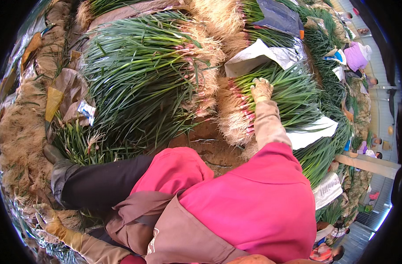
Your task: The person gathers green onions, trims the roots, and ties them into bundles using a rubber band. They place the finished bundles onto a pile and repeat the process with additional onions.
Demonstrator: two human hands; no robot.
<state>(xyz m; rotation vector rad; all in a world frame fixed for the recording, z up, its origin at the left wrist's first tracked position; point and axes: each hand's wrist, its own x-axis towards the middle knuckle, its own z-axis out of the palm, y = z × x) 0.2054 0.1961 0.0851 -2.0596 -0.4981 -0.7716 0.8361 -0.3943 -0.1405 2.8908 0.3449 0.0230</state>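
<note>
My right hand point(262, 89), in a soiled, pale work glove, rests on a pile of spring onions point(293, 89) with its fingers curled around some of the stalks. The pink-white bulbs point(247, 109) and pale roots of this pile point left, and its green leaves fan to the right. At the lower left, my left hand point(50, 221) is held out in a yellowish glove. Its fingers are apart, with nothing seen between them, close to a heap of dry roots point(19, 142).
A large spring onion pile point(138, 72) lies ahead, left of centre. White sacking point(313, 132) lies under and around the right pile. Bare brown ground point(204, 138) shows between piles. My boot point(57, 158) stands at left. A post point(366, 163) and several people point(356, 56) are at right.
</note>
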